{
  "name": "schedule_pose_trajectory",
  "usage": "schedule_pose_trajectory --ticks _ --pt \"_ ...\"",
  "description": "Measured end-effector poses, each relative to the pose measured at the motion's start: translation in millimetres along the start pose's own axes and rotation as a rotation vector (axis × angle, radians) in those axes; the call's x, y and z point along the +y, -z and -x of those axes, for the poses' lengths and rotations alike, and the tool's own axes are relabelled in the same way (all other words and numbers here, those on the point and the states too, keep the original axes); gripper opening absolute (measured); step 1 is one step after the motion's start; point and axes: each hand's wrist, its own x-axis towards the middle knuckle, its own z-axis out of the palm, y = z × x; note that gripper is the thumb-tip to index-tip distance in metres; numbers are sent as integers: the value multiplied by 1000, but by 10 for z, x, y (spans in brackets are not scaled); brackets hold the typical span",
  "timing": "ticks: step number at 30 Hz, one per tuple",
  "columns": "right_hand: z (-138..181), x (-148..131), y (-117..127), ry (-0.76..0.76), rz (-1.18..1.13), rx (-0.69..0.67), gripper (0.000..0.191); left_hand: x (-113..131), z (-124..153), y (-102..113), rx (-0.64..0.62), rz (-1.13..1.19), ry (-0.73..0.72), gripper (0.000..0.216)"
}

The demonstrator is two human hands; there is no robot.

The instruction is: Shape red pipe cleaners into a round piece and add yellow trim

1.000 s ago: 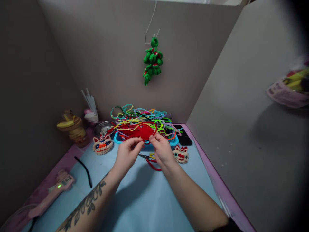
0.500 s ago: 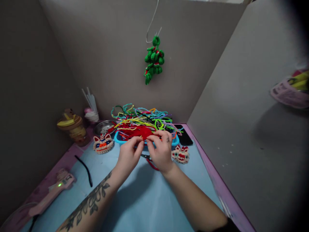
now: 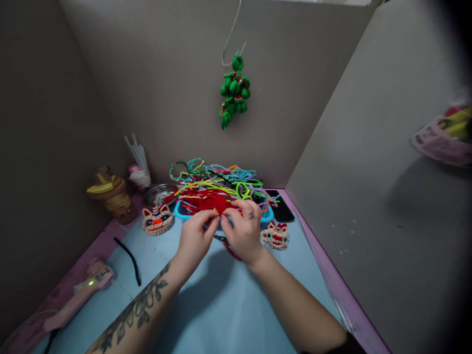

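My left hand (image 3: 196, 237) and my right hand (image 3: 245, 232) meet over the front of a blue basket (image 3: 178, 211). Thumb and fingers are pinched on both sides, fingertips nearly touching. Whatever they grip is too small and too covered to make out. Right behind the fingertips lies a bundle of red fuzzy strands (image 3: 212, 200), on top of a tangle of coloured strands (image 3: 206, 173). Scissors (image 3: 221, 239) with a red handle lie on the blue mat (image 3: 217, 305), partly hidden under my right hand.
Two lion-face pieces, one larger (image 3: 158, 220) and one smaller (image 3: 276, 235), flank the basket. A metal bowl (image 3: 159, 194), a brown pot (image 3: 113, 196) and a phone (image 3: 283, 209) stand behind. A pink glue gun (image 3: 81, 297) and a black strip (image 3: 130, 260) lie left.
My right-hand fingers have shifted slightly left and closer to my left fingertips. Both hands stay pinched in nearly the same place.
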Motion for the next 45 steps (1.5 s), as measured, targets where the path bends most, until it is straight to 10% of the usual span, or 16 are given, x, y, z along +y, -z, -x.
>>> schedule_pose_trajectory --ticks 18,29,33,45 --pt "-48 -3 33 -28 -9 8 7 3 -2 15 17 1 2 15" --pt "-59 -12 -53 -724 -656 72 37 6 -110 93 238 475 243 20" --pt "-50 5 -77 -753 -781 2 22 -8 -92 48 307 490 224 19" --pt "-104 -41 -65 -793 -953 -68 17 -16 -59 -15 86 534 221 22"
